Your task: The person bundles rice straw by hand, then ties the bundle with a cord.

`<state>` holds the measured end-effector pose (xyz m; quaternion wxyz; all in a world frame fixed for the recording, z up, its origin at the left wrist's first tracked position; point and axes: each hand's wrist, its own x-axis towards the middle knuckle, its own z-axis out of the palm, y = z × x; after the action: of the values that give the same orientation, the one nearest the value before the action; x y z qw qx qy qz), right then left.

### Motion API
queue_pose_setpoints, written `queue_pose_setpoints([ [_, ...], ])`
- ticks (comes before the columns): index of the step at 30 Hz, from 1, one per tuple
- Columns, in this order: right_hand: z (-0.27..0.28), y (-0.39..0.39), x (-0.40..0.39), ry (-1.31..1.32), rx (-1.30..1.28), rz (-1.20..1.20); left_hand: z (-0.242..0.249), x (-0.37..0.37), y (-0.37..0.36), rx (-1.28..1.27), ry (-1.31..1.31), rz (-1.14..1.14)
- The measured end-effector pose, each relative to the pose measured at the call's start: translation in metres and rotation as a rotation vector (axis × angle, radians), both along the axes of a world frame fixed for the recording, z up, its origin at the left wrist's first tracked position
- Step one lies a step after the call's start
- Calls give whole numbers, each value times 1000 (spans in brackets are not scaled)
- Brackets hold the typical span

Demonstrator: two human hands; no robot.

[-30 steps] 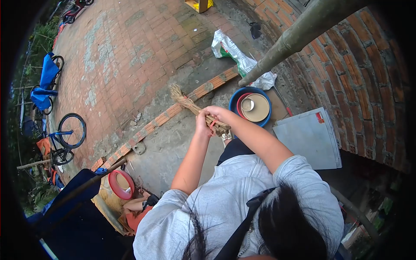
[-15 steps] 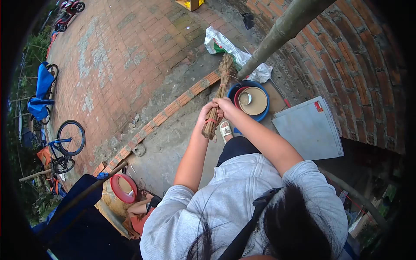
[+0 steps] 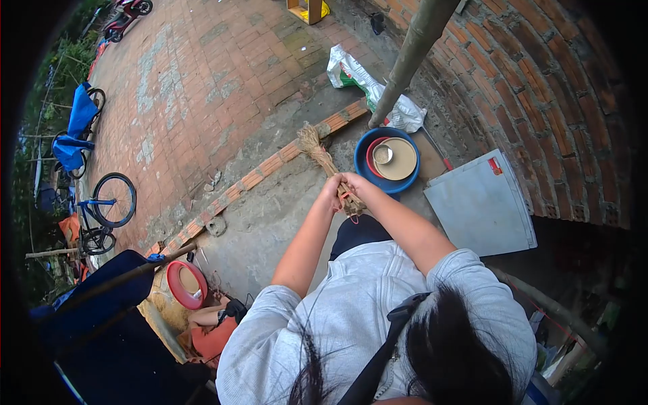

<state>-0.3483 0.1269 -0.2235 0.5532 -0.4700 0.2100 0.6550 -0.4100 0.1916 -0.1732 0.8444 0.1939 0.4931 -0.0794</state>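
Brick paving (image 3: 196, 88) spreads across the yard beside a curved brick wall (image 3: 553, 101), against which grey flat sheets (image 3: 480, 206) lean, apparently parked out of the walkway; a pole (image 3: 408, 57) slants up from the ground near a crumpled white sack (image 3: 368, 84), and a blue basin (image 3: 387, 160) holding a tan lid sits on the concrete close below the hands, seemingly kept within reach. Held out in front of the body, a bundle of dry straw (image 3: 331, 169) points its frayed end away, with the left hand (image 3: 332, 192) and the right hand (image 3: 354, 185) both closed tightly around its bound lower end, side by side
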Motion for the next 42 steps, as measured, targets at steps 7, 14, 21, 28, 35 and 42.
queue_pose_setpoints([
  [7,71,-67,-52,-121,49,41,64,-80,-63,6,-257,-158],
  [14,111,-56,-153,-144,278,-136,112,-170,-66,170,-286,16],
  [21,-27,-57,-193,82,251,65,74,-193,-82,-68,-17,7],
  [28,5,-159,-208,235,218,-204,15,-188,-133,-387,165,-178],
  [35,31,-212,-209,54,224,-83,50,-179,-177,-262,191,-410],
  [42,130,-279,-252,-66,72,-587,124,-179,-240,-441,205,-840],
])
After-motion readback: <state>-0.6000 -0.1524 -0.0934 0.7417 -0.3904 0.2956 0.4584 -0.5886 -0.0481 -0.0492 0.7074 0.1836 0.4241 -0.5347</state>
